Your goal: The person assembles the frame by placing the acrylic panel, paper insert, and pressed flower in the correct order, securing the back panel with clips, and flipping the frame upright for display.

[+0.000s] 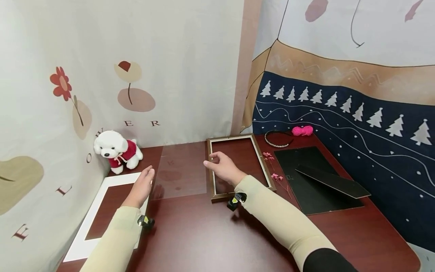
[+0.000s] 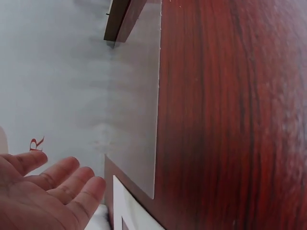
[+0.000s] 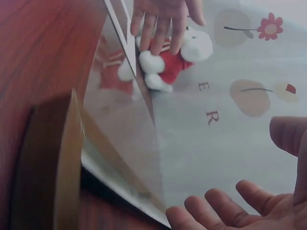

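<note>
So, from the head, a clear sheet [image 1: 183, 177] is seen lying flat on the table [image 1: 190, 226], set between the two hands. The left hand [image 1: 139, 189], fingers straight and nothing gripped, is held over the right edge of a white mat [image 1: 81, 247]; the right hand [image 1: 224, 168], thumb and fingers parted, is poised over the left side of a wooden frame [image 1: 263, 162].

Across to the left wrist: relaxed fingers are shown, nothing pinched, with the sheet spread out past the fingertips and a mat corner just beside it.

Over at the right wrist, spread fingers are seen, the frame's corner looms close, and a toy dog [image 3: 175, 62] is mirrored in the sheet.
</note>
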Motion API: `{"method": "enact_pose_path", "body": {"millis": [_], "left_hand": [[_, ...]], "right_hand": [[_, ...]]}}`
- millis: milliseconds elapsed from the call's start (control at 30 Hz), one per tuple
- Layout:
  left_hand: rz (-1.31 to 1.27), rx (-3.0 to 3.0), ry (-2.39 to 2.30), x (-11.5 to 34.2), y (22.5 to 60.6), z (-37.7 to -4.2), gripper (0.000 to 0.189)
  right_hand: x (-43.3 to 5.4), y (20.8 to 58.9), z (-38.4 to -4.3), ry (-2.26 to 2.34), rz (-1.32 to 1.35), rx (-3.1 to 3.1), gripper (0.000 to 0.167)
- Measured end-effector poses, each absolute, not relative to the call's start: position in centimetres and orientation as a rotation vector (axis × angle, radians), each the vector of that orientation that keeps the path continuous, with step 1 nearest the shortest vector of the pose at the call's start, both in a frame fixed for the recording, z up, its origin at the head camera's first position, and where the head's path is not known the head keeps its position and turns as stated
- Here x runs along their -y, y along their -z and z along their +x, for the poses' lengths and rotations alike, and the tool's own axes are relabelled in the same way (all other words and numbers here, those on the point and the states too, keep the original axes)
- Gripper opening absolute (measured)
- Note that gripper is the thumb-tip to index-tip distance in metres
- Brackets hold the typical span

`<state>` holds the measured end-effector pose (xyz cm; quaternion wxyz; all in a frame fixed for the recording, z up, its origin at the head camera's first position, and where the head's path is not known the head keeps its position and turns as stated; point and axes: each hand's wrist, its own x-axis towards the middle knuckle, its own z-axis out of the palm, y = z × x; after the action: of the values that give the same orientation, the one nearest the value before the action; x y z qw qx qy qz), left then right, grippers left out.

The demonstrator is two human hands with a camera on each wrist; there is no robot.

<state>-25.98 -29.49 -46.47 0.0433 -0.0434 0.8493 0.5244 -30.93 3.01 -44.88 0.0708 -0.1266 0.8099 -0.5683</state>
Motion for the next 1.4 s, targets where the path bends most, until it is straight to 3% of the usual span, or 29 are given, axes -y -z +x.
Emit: {"method": "enact_pose_path", "body": {"millis": [633,900,1400], "left_hand": [[-0.155,-2.401,-1.642,28.9,46.9,-27.0,0.081],[-0.227,-2.5,-1.536,28.7,46.5,-27.1,0.085],[-0.414,-2.196,-1.916,30.6,47.0,-28.4,0.092]], "right_hand": [[2.5,45.8,-29.6,1.749,-0.241,-2.258,0.066],[3.1,46.1,-29.3,1.678,-0.263,-2.284,0.067],[2.6,46.2,-29.8,1.731,-0.236,-2.133,0.067]]}}
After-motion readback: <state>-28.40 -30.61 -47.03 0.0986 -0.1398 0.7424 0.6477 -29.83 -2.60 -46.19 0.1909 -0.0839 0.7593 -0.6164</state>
